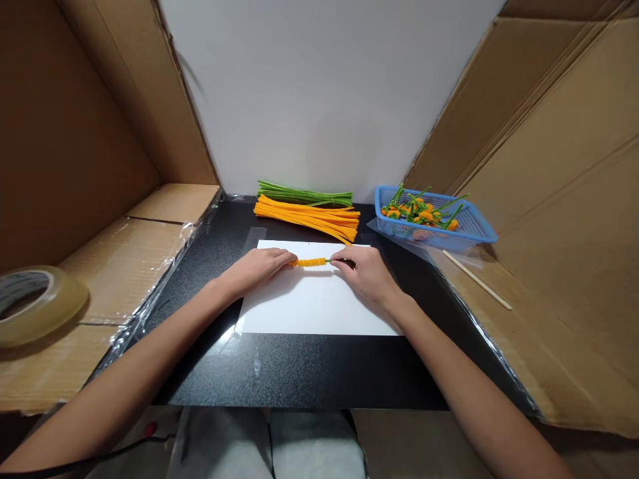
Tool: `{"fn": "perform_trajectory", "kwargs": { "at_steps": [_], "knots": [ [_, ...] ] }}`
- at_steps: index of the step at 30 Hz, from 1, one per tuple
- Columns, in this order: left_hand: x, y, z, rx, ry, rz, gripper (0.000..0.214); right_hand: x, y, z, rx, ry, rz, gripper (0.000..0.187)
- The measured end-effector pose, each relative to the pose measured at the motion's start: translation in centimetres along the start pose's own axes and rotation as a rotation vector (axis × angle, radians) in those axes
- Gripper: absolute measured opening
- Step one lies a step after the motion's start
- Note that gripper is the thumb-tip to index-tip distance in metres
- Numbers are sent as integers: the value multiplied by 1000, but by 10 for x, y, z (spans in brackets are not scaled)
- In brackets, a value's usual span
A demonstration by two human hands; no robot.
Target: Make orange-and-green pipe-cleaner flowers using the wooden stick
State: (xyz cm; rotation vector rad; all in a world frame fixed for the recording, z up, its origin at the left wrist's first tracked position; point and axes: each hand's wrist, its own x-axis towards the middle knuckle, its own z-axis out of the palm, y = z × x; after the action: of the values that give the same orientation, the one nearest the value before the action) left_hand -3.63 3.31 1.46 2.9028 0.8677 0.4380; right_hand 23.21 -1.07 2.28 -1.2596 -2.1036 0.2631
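**Hands over a work surface, seen from the head.** The left hand [254, 269] and right hand [365, 273] rest over a white paper sheet [319, 307] on a black table [299, 372]. Between them, over the sheet, lies an orange coil [309, 262] on a green stem [332, 261]. The left fingers [282, 257], held together, clamp the coil's left end. The right fingers [342, 254], also together, pinch the stem just beyond the coil's right end.

Right of the sheet, a blue plastic basket [433, 201] holds a loose heap of orange-and-green pipe-cleaner pieces [418, 211], their green stems sticking out at angles. Beyond the sheet, a bundle of orange pipe cleaners [309, 218] lies against a tied bundle of green pipe cleaners [304, 195]. A wooden stick [476, 280] lies on cardboard [559, 313] at right; a tape roll [37, 306] lies on cardboard [120, 273] at left.
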Motion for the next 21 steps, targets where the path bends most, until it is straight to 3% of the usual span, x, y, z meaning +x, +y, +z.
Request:
{"fn": "perform_trajectory", "kwargs": {
  "at_steps": [8,11,14,19,21],
  "knots": [
    [1,6,6,-30,26,-61,27,-3,-12,10,152,-35,62,16],
    [0,4,4,6,36,-67,25,-2,-12,11,204,39,145,13],
    [2,5,1,112,22,-25,24,-1,-10,11,262,104,225,11],
    [12,27,2,433,49,-6,30,-2,-19,21,302,55,233,12],
    [15,38,3,502,5,-21,20,-3,-24,26,299,36,216,13]
  ]
}}
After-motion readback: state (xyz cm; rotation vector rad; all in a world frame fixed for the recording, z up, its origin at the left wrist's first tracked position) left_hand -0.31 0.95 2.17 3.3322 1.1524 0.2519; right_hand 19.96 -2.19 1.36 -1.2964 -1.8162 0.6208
